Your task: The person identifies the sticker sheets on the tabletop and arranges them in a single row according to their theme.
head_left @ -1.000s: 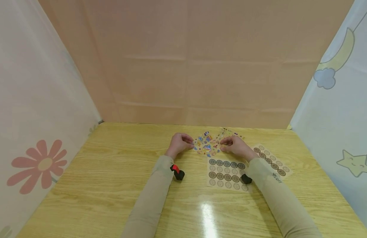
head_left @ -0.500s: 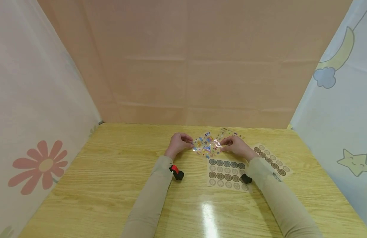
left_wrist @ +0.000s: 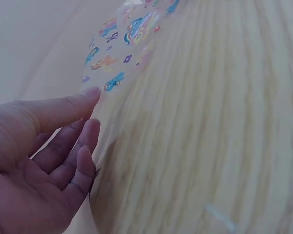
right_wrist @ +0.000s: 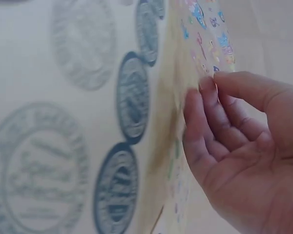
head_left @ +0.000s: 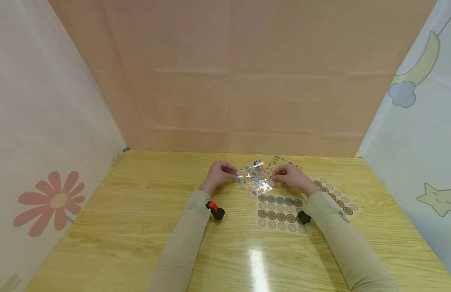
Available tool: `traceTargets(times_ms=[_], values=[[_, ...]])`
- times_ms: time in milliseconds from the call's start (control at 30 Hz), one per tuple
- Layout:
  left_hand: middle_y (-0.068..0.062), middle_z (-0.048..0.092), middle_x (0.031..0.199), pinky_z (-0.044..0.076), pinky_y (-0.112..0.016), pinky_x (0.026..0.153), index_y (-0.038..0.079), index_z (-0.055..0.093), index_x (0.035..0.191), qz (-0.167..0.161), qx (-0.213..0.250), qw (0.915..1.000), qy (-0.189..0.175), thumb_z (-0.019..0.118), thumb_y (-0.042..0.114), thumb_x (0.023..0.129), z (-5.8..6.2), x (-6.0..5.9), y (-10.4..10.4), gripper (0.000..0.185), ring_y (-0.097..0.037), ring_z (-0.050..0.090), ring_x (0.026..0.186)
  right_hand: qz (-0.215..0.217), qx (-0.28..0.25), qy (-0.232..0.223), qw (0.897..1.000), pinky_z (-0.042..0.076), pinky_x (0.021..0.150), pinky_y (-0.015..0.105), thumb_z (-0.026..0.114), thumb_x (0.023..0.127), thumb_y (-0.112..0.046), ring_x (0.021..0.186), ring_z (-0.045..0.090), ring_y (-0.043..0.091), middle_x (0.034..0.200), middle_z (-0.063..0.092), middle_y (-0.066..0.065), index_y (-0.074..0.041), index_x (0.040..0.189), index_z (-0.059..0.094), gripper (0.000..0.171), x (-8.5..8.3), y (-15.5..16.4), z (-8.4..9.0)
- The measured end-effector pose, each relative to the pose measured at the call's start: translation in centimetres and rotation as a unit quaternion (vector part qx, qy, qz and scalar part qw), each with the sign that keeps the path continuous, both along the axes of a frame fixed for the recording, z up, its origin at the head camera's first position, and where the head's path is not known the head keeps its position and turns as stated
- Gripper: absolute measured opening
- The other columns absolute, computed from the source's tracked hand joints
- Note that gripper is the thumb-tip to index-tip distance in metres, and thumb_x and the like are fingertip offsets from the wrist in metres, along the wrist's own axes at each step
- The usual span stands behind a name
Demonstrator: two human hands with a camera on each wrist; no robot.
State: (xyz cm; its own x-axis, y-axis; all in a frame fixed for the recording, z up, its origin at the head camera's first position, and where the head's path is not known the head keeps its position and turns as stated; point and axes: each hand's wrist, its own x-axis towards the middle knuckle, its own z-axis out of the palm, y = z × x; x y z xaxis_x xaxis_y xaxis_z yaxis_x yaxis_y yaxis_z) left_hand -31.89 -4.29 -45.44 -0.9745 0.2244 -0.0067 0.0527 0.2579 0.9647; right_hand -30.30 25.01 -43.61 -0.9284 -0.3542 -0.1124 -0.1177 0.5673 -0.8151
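Observation:
A clear, shiny sheet of small colourful stickers (head_left: pixel 255 179) is held just above the wooden table (head_left: pixel 137 211) between both hands. My left hand (head_left: pixel 219 174) pinches its left edge, thumb and fingers curled. My right hand (head_left: pixel 289 177) pinches its right edge. In the left wrist view the colourful sticker sheet (left_wrist: pixel 122 53) stretches up and away from my fingertips (left_wrist: pixel 90 92). In the right wrist view the colourful sticker sheet (right_wrist: pixel 205 34) stands edge-on against my right fingers (right_wrist: pixel 205 107).
A beige sheet of round brown label stickers (head_left: pixel 280 213) lies under my right forearm, blurred in the right wrist view as the round labels (right_wrist: pixel 122 97). A second such sheet (head_left: pixel 336 196) lies to the right. Another colourful sheet (head_left: pixel 283 162) lies behind my right hand. Paper and cloth walls enclose the table.
The colourful sheet has tilted between my hands and now catches a bright glare. My hands have stayed almost where they were, holding it the whole time.

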Motion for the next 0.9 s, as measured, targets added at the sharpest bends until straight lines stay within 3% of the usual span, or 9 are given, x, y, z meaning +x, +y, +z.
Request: traceTargets(times_ms=[233, 400, 600, 733, 900], values=[[-0.009, 0.069, 0.097, 0.056, -0.031, 0.077, 0.000, 0.071, 0.099, -0.021, 0.051, 0.9984, -0.012, 0.078, -0.001, 0.077, 0.2, 0.0, -0.4, 0.023, -0.021, 0.066, 0.087, 0.008, -0.069, -0.052, 0.996, 0.057, 0.073, 0.040, 0.056, 0.096, -0.004, 0.081, 0.065, 0.027, 0.091, 0.064, 0.018, 0.009, 0.108, 0.055, 0.018, -0.1, 0.2, 0.9], [-0.008, 0.067, 0.102, 0.054, -0.031, 0.079, 0.001, 0.069, 0.103, -0.034, 0.064, 0.9973, -0.010, 0.076, 0.001, 0.080, 1.3, 0.4, -0.6, 0.024, -0.021, 0.064, 0.091, 0.019, -0.107, -0.061, 0.992, 0.056, 0.079, 0.047, 0.057, 0.095, -0.003, 0.088, 0.067, 0.028, 0.104, 0.065, 0.020, 0.008, 0.118, 0.052, 0.026, 0.3, 0.4, 1.6], [-0.011, 0.064, 0.101, 0.055, -0.031, 0.077, 0.000, 0.066, 0.110, -0.050, 0.072, 0.9961, 0.007, 0.077, -0.002, 0.078, 2.8, 0.8, -0.8, 0.033, -0.024, 0.061, 0.094, 0.064, -0.139, -0.062, 0.986, 0.051, 0.086, 0.053, 0.058, 0.094, 0.001, 0.099, 0.065, 0.033, 0.112, 0.063, 0.023, 0.003, 0.126, 0.052, 0.033, 1.3, 0.2, 2.6], [-0.010, 0.063, 0.103, 0.055, -0.030, 0.076, 0.005, 0.064, 0.111, -0.058, 0.065, 0.9962, 0.007, 0.078, -0.001, 0.078, 3.6, 1.2, -1.0, 0.036, -0.024, 0.060, 0.095, 0.075, -0.135, -0.060, 0.986, 0.053, 0.084, 0.052, 0.056, 0.095, 0.001, 0.097, 0.064, 0.034, 0.113, 0.061, 0.024, 0.005, 0.127, 0.050, 0.033, 2.0, -0.2, 3.2], [-0.014, 0.066, 0.103, 0.056, -0.033, 0.080, -0.003, 0.060, 0.117, -0.082, 0.087, 0.9927, -0.012, 0.074, -0.004, 0.080, 4.5, 2.2, -1.2, 0.040, -0.025, 0.064, 0.093, 0.059, -0.120, -0.062, 0.989, 0.056, 0.080, 0.044, 0.055, 0.097, -0.007, 0.095, 0.065, 0.031, 0.116, 0.061, 0.022, 0.007, 0.130, 0.044, 0.037, 2.8, -0.8, 4.0]])
